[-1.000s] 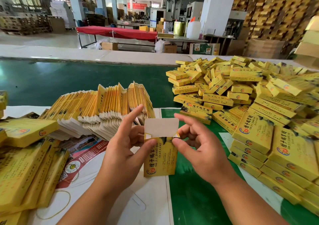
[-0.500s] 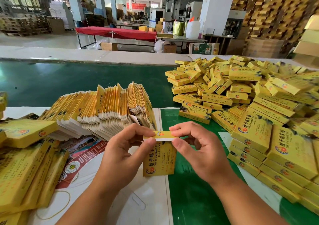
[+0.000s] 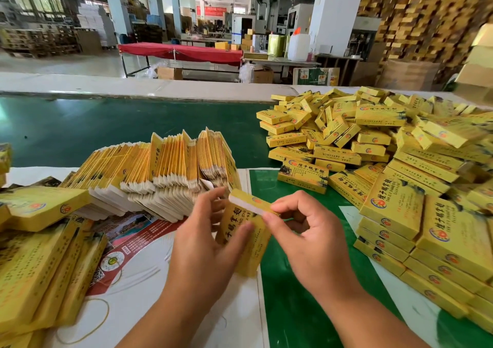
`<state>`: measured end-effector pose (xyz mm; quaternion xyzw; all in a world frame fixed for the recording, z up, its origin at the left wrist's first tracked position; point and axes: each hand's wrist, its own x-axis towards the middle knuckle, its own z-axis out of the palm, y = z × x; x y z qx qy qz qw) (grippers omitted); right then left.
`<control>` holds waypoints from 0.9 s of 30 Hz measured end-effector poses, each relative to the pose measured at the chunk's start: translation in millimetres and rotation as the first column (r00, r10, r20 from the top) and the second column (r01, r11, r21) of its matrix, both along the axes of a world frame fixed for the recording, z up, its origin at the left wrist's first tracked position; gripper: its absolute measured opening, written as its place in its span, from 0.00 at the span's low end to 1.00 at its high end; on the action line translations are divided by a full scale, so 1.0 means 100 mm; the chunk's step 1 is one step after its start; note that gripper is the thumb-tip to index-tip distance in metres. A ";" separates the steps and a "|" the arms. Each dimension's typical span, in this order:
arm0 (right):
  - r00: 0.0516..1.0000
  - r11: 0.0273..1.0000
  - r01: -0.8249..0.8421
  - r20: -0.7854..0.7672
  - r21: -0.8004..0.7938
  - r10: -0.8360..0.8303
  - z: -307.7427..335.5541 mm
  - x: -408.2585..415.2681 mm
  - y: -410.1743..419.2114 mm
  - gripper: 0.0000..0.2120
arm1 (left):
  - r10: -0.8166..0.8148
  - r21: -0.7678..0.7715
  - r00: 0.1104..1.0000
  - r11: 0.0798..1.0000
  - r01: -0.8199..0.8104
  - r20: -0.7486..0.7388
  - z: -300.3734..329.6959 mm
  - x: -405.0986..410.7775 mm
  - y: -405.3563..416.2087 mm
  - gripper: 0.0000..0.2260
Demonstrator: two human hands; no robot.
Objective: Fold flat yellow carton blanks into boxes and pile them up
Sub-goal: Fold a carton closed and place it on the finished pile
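A yellow carton point(image 3: 246, 246) stands upright between my hands, low in the middle of the view, squared into a box with its top flap folded down. My left hand point(image 3: 205, 251) grips its left side, thumb across the printed front. My right hand point(image 3: 309, 238) pinches the top flap at its right end with thumb and forefinger. Behind my hands a long row of flat yellow blanks point(image 3: 160, 171) stands on edge. A big heap of folded boxes point(image 3: 373, 144) fills the right side, with neat stacks point(image 3: 426, 241) at its near edge.
The green table surface point(image 3: 293, 307) lies under my right hand, with white sheets point(image 3: 149, 289) and a printed leaflet point(image 3: 133, 235) under my left. More yellow cartons point(image 3: 40, 262) lie at the far left. A rubber band point(image 3: 93, 318) rests on the white sheet.
The white top flap, upright a second ago, has been folded down and closed. The carton has tilted and turned slightly, and both hands have shifted with it.
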<state>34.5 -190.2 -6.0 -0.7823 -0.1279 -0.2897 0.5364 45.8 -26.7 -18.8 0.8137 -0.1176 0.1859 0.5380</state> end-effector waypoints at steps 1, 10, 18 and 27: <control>1.000 0.999 0.015 -0.020 0.037 -0.014 -0.01 -0.01 0.02 0.05 | 0.009 0.081 1.000 0.997 -0.009 -0.007 -0.02 -0.03 -0.04 0.32; 0.982 0.996 -0.059 -0.175 0.073 0.071 0.02 -0.06 0.10 0.11 | 0.062 0.398 0.990 0.911 -0.109 0.130 0.00 -0.06 -0.06 0.35; 0.976 0.971 -0.063 -0.191 0.232 0.109 0.02 -0.03 0.05 0.04 | 0.034 0.468 0.991 0.879 -0.091 0.128 0.04 -0.11 -0.07 0.39; 0.990 0.998 0.019 -0.138 0.065 -0.010 0.02 -0.04 0.07 0.04 | 0.079 0.558 0.986 0.816 -0.150 0.148 0.03 -0.10 -0.09 0.41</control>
